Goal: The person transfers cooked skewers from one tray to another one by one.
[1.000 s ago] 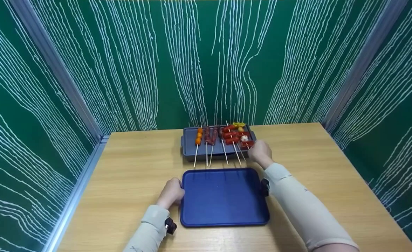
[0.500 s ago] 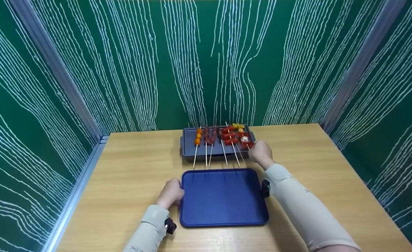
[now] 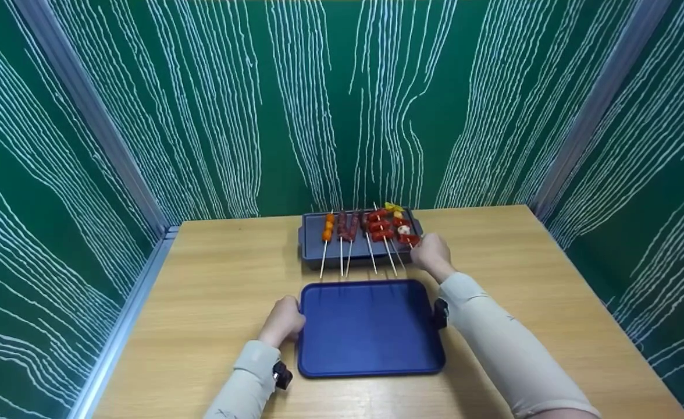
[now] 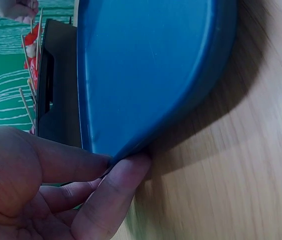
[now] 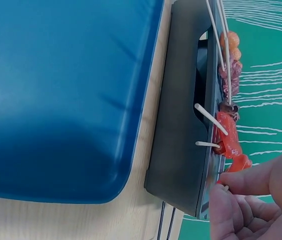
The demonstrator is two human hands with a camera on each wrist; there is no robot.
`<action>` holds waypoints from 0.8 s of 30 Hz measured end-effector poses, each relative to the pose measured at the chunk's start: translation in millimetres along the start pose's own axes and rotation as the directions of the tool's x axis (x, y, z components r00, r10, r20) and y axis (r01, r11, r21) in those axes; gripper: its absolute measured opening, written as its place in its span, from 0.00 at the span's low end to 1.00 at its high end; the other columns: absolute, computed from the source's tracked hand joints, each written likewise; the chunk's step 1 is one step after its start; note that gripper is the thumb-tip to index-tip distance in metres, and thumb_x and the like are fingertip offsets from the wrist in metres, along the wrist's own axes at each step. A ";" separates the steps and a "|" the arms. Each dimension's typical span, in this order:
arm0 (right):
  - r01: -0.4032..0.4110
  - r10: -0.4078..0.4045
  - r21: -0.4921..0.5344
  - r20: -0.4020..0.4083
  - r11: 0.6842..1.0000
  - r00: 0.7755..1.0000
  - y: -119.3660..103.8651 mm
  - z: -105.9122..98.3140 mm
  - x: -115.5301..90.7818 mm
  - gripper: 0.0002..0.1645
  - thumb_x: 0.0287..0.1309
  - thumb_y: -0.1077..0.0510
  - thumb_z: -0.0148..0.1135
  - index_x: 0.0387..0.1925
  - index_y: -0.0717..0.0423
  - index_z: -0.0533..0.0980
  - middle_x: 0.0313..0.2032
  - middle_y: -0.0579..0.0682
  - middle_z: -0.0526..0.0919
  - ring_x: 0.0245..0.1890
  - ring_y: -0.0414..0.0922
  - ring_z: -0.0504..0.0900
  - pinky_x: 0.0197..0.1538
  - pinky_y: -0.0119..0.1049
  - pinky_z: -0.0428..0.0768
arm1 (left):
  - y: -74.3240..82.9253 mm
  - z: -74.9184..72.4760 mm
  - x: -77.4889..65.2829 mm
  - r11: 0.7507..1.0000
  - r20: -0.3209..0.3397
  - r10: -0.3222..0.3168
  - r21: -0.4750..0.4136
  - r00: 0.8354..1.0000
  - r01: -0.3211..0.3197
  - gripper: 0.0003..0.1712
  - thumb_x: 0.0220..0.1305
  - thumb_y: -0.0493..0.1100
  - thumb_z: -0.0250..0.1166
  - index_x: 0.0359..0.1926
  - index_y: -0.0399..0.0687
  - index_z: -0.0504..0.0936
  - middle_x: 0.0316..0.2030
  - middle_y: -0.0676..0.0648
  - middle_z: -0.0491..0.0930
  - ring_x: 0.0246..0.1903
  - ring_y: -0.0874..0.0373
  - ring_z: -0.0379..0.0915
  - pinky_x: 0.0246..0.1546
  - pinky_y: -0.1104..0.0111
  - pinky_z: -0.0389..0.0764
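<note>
– So, what to note first about the right hand [image 3: 432, 255]?

– Pinching the near end of the yellow-tipped skewer [image 3: 403, 230] between thumb and fingers, with a narrow grip, at the near right corner of the grey grill [image 3: 313, 247].

– Lying which way from that grip?

– Far and slightly left, with the long axis slanting from the fingers at near right to the yellow tip at far left. Touching the grill or just above it? Cannot tell.

– And the left hand [image 3: 284, 319]?

– Well apart from the skewer, at the left edge of the blue tray [image 3: 371, 329], pinching its rim, also with a narrow grip. Plainly the right, then, for the nearer hand.

– Where to find the tray?

– Just near of the grill, with a strip of bare surface [image 3: 214, 262] between, and to the left of the right sleeve [image 3: 493, 337].

– Anything else on the grill?

– To the left of the pinched one, a red skewer [image 3: 381, 226], then darker meat skewers [image 3: 352, 227], then an orange-ball skewer [image 3: 328, 227] at far left, all with sticks jutting past the near rim, toward the tray.
</note>
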State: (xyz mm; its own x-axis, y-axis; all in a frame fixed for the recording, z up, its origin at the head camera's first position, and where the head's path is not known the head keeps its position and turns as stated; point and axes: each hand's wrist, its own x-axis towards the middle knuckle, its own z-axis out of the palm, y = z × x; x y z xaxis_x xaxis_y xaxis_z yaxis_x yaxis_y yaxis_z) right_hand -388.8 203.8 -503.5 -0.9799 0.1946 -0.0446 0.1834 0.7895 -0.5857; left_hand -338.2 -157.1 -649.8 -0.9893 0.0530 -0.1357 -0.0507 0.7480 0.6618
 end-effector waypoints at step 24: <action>-0.065 0.060 0.104 0.050 0.992 0.997 11.6 -10.0 -6.3 0.21 0.65 0.63 0.53 0.15 0.48 0.70 0.15 0.42 0.72 0.19 0.43 0.73 0.22 0.31 0.69 | 1.7 -0.7 1.2 0.998 0.016 0.005 0.056 1.000 -0.006 0.17 0.57 0.30 0.58 0.18 0.52 0.68 0.20 0.50 0.73 0.18 0.55 0.75 0.15 0.69 0.78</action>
State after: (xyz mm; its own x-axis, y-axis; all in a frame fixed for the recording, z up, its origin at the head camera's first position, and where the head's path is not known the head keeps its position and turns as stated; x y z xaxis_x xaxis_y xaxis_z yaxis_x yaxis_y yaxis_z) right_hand -379.7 217.6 -501.9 -0.9699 0.2122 -0.1195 0.2371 0.7102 -0.6629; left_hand -339.6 -156.3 -648.3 -0.9873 0.0671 -0.1443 -0.0374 0.7835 0.6202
